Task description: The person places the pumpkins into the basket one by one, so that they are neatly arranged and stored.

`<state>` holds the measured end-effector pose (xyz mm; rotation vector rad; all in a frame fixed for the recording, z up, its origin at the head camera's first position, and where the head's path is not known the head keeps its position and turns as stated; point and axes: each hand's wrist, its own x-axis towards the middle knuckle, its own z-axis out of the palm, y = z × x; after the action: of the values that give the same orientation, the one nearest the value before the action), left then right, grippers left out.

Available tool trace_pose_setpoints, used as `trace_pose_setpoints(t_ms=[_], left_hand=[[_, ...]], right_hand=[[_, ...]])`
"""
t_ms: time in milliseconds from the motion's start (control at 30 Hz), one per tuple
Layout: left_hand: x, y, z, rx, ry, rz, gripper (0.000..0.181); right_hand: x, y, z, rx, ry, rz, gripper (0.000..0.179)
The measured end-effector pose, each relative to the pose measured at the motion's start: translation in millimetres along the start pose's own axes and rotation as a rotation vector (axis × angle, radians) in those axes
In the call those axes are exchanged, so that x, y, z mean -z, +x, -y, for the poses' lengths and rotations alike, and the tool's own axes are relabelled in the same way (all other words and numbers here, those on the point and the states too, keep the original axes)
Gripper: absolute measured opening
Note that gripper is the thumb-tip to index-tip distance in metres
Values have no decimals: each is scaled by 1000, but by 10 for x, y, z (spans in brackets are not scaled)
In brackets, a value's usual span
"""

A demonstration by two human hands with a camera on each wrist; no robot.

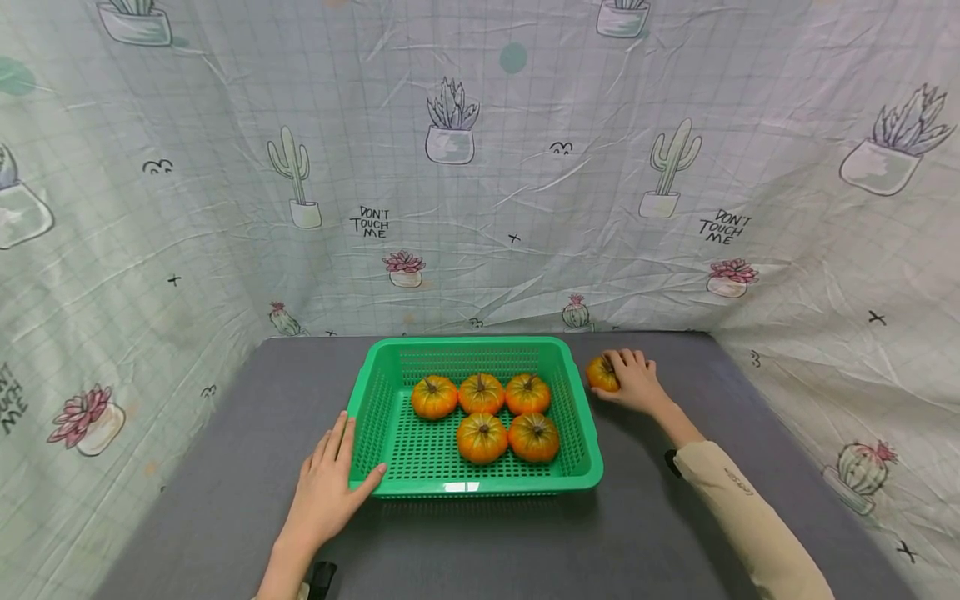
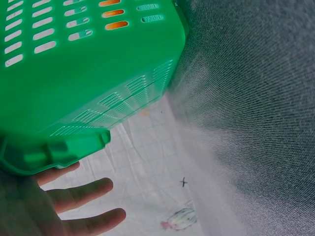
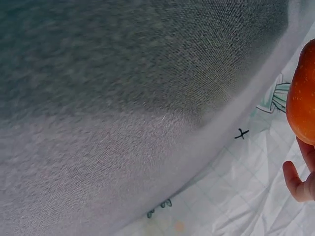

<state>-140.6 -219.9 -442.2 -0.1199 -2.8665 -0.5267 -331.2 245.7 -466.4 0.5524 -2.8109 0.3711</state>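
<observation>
A green plastic basket [image 1: 480,484] with slotted walls holds several small orange pumpkins [image 1: 482,438], set in a back row of three and a front row of two. At its left front corner rests my left hand [image 1: 327,479], thumb on the rim and the other fingers extended along the outside. The left wrist view shows those fingers [image 2: 93,223] straight beside the basket wall. Right of the basket, my right hand [image 1: 633,383] grips another small pumpkin [image 1: 602,374] from its right side. That pumpkin's smooth orange side [image 3: 304,105] shows at the right edge of the right wrist view.
A dark grey table [image 1: 480,550] lies under the basket. White cloth [image 1: 510,192] printed with cacti and succulents hangs behind it and along both sides. Beige sleeve [image 1: 750,517] covers the right forearm, with a black band [image 1: 672,463] at the wrist.
</observation>
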Motion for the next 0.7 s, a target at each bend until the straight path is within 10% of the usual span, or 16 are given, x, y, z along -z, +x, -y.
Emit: trace_pose_setpoints(t_ms=[700], left_hand=[[24,-1,-23,7,-5,5,84]], right_hand=[[477,-221,355,81,34,-126,63]])
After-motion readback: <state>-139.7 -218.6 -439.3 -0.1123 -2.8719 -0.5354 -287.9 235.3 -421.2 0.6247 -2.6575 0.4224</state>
